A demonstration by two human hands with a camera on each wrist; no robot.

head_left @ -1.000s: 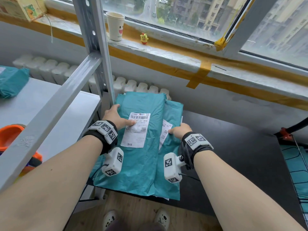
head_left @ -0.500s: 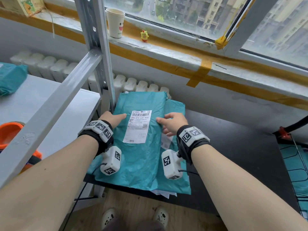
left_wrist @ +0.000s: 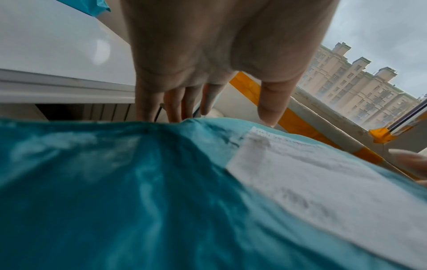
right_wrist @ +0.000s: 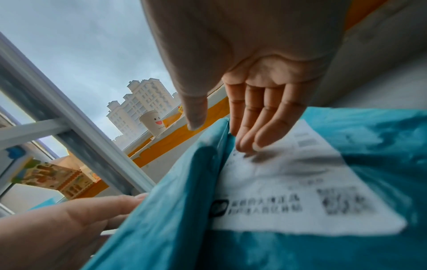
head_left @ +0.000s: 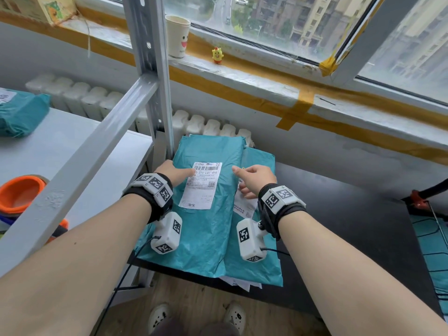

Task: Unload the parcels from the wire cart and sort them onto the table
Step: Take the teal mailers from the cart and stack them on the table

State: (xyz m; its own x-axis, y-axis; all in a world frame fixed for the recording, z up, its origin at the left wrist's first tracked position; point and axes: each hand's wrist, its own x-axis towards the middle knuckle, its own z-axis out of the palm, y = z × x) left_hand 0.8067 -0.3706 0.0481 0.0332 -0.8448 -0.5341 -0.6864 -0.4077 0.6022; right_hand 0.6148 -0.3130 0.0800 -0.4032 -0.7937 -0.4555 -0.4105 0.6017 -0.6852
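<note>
**Top parcel squared on the stack, hands easing off**

Since the earlier frames we have slid the top teal plastic mailer parcel with the white shipping label further back toward the radiator, and our right hand has come off the lower teal mailer parcel to the upper one's right edge.

From the head camera, both parcels lie stacked on the black table, the lower one overhanging its near edge. Our left hand rests at the top parcel's left edge, fingers relaxed, gripping nothing. The right hand is likewise loose. We judge the overhang the main risk: a nudge could tip the stack onto the floor.

In the left wrist view, straight fingers reach past the parcel's far rim beside the grey metal shelf upright; catching it could skew the pile.

In the right wrist view, fingertips brush the lower label, holding nothing; slick plastic may slide.
</note>
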